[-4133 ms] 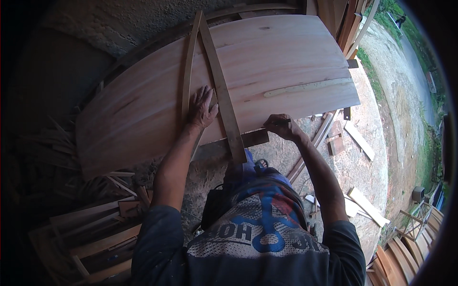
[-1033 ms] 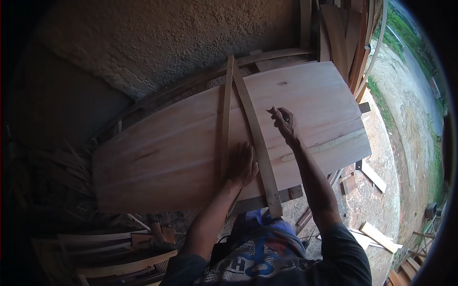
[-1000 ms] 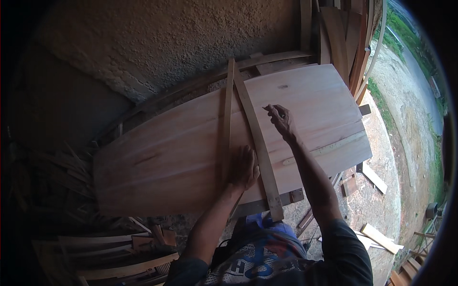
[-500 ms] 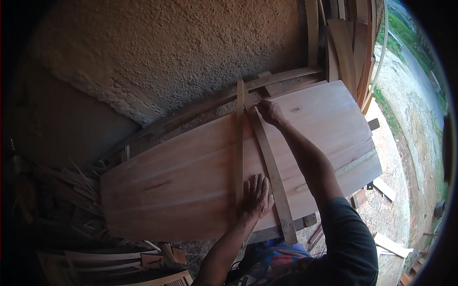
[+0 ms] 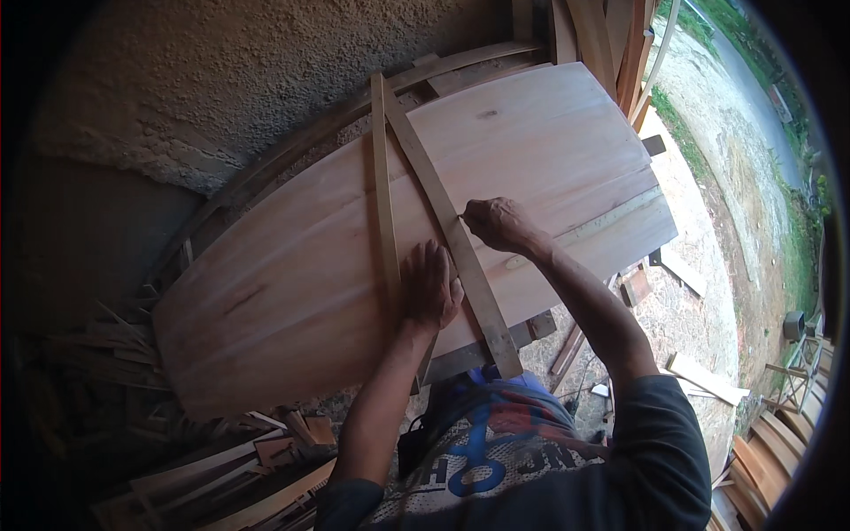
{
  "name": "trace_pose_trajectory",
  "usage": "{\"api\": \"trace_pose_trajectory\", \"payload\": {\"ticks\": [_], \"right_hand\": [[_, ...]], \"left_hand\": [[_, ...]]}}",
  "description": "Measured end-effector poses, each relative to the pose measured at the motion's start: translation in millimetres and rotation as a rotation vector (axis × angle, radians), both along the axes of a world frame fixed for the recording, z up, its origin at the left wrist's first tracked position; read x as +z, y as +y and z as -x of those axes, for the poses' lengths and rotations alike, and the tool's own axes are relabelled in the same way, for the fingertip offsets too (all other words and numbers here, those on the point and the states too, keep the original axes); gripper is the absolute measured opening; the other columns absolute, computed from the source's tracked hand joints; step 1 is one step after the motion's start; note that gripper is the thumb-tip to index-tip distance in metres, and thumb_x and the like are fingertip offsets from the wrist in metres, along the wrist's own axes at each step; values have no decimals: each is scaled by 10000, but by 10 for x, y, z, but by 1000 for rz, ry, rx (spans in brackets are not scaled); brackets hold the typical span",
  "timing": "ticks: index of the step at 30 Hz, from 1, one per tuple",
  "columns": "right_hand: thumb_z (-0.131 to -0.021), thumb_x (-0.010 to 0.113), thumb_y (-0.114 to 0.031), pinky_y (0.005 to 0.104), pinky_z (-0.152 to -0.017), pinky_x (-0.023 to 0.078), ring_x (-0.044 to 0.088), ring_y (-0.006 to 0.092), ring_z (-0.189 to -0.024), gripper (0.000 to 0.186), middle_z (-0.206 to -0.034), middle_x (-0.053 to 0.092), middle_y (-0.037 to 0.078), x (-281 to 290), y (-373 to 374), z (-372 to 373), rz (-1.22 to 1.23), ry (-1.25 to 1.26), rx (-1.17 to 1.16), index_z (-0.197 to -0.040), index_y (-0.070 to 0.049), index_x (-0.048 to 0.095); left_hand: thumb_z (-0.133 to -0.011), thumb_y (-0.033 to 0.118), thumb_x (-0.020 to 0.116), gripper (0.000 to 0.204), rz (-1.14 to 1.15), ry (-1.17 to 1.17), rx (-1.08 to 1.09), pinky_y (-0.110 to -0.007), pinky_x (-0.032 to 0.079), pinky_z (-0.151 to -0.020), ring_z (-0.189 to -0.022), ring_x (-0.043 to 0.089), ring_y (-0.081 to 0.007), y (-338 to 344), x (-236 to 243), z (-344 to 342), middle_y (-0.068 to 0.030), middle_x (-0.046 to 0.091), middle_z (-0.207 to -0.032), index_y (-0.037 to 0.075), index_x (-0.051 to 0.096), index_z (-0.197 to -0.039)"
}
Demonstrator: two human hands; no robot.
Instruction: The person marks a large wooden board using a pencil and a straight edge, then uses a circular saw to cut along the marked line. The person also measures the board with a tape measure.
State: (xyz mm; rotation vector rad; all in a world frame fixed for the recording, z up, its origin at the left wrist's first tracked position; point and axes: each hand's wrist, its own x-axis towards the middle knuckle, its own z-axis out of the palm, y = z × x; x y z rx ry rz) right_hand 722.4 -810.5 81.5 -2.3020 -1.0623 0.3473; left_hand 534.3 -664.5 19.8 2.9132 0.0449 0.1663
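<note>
A wide, pale wooden panel [image 5: 301, 265], tapering toward the left, lies in front of me. Two straight wooden strips cross it, meeting at its far edge: a narrow strip [image 5: 381, 177] and a broader strip [image 5: 434, 195] to its right. My left hand [image 5: 429, 288] lies between them with fingers outstretched on the panel, against the narrow strip. Beside the broader strip's right edge, my right hand [image 5: 500, 223] is closed in a pinch. A tiny dark tip shows at its fingertips, touching that edge; what it belongs to is hidden in the fingers.
A long flat strip [image 5: 584, 226] lies on the panel's right part. A rough wall [image 5: 266, 80] rises behind. Boards [image 5: 611, 44] lean at the back right. Wood scraps [image 5: 97, 363] are piled at the left, and offcuts [image 5: 704, 379] lie on the ground at right.
My right hand has come down along the broader strip from near the far edge to about the panel's middle. My left hand stays on the panel. The whole view has shifted.
</note>
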Motion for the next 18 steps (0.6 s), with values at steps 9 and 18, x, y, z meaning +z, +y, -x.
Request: {"api": "trace_pose_trajectory", "payload": {"ticks": [9,18], "right_hand": [[-932,575,-221,487,-728,542,679,379,-834,176,-812,670,173,86,-1399,1738,83,146,-28,-909,-54,626],[-925,554,-239,495,-797,539,685,402,-886,241,-888,698,209,233,-1434,1718,182,275,-43,-956,-32,673]], "left_hand": [[-906,324,529,774,14,30,0,-603,112,-1219,-1519,186,-430,-12,-120,-51,-258,260,-1617,-62,290,-1532],[-918,333,528,729,-75,-27,-3,-618,185,-1197,-1494,242,-438,31,-231,-48,-255,311,-1593,-52,339,-1507]]}}
